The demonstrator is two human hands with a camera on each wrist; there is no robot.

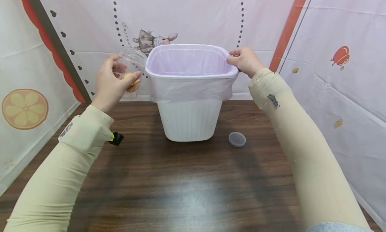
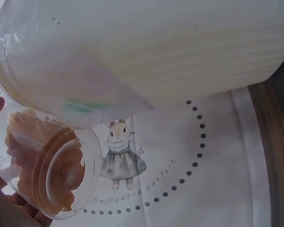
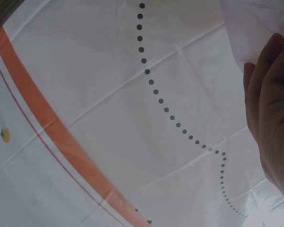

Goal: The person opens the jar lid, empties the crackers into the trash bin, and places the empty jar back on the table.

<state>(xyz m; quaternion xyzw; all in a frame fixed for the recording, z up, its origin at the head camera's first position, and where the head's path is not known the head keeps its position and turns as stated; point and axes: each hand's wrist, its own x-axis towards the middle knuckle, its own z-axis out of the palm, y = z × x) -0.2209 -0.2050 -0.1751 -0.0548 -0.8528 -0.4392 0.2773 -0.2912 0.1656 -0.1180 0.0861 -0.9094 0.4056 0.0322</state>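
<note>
Lilac liner (image 1: 193, 91) hangs folded over the rim of the white bin (image 1: 190, 121), which stands toward the far side of the brown counter (image 1: 187, 191). You have a clear cup (image 1: 132, 62) in your left hand (image 1: 110, 79) — fingers and thumb curled round its sides — just left of the bin's rim. Orange-brown, ridged pieces (image 1: 134, 86) show through its wall. Your right hand (image 1: 245, 61) pinches the liner at the bin's right rim, fingers closed on it. Right of the bin's base lies a round translucent lid (image 1: 237, 139); a small black object (image 1: 116, 138) sits to the left, partly hidden by your sleeve (image 1: 90, 129).
</note>
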